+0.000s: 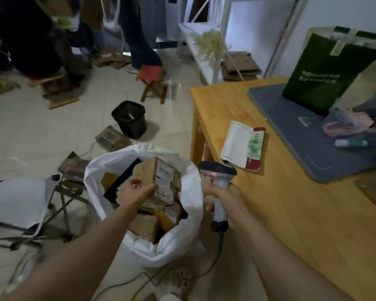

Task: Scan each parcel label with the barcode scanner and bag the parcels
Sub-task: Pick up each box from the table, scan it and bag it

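A large white bag (pixel 189 192) stands open on the floor, holding several brown cardboard parcels. My left hand (pixel 135 192) grips one labelled parcel (pixel 161 177) at the top of the pile inside the bag, label facing up. My right hand (pixel 226 200) holds the grey barcode scanner (pixel 218 181) by its handle just right of the bag, its dark head towards the parcel. The scanner's cable hangs down to the floor.
A wooden table (pixel 291 213) stands at the right with a booklet (pixel 243 146), a grey mat (pixel 291 131) and a green tote bag (pixel 326 70). On the floor are a black bin (pixel 129 119), loose parcels (pixel 112 139), a folding stool with a white bag (pixel 20 205) and small stools. A person's legs stand at the back.
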The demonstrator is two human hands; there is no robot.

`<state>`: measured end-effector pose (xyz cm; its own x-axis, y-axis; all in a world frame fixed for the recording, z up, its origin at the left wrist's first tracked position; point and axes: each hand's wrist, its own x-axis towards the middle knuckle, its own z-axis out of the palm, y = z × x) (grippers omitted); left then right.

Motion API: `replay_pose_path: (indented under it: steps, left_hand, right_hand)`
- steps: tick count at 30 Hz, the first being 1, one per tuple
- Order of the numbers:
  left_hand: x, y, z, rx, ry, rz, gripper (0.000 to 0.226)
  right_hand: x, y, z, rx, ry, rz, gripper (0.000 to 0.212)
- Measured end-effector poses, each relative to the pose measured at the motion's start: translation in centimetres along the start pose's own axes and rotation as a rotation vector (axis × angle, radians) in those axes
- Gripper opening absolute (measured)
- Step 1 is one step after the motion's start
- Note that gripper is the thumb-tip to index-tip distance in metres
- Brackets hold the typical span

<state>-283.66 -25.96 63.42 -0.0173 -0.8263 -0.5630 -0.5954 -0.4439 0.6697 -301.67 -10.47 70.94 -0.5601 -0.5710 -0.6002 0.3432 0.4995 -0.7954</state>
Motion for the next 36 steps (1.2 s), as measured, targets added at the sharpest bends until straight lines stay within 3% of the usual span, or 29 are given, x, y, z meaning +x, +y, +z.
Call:
replay_pose_path:
  steps: [4,7,9,13,19,27,36]
  left_hand:
    - [4.7,-0.8,-1.1,0.213,0.165,-0.003,0.103]
    - [8.0,-0.5,-0.2,0.226,0.185,0.057,0.11]
    - [8.6,0.1,1.3,0.373,0.156,0.091,0.114]
    - [6.3,2.2,6.1,0.511,0.02,0.215,0.098]
    - [-0.5,8.4,13.2,0.522,-0.109,0.7,0.074]
    - [-12.2,13.0,24.2,0.646,-0.358,1.062,0.072]
    - [-29.0,11.2,37.1,0.801,-0.788,1.343,0.067]
  right_hand:
    - [1.9,0.0,1.3,-0.061,-0.006,0.036,0.019]
    - [3.2,-0.1,1.5,-0.032,0.008,0.034,0.023]
    - [3.6,-0.2,1.2,0.004,0.024,0.045,0.018]
    - [3.6,-0.9,-0.1,0.108,0.061,0.08,0.012]
    - [2.6,-1.7,-5.2,0.339,0.192,0.086,0.012]
    - [-2.8,0.5,-17.1,0.576,0.514,-0.016,0.014]
    - [-11.7,7.7,-31.4,0.798,0.856,-0.03,0.005]
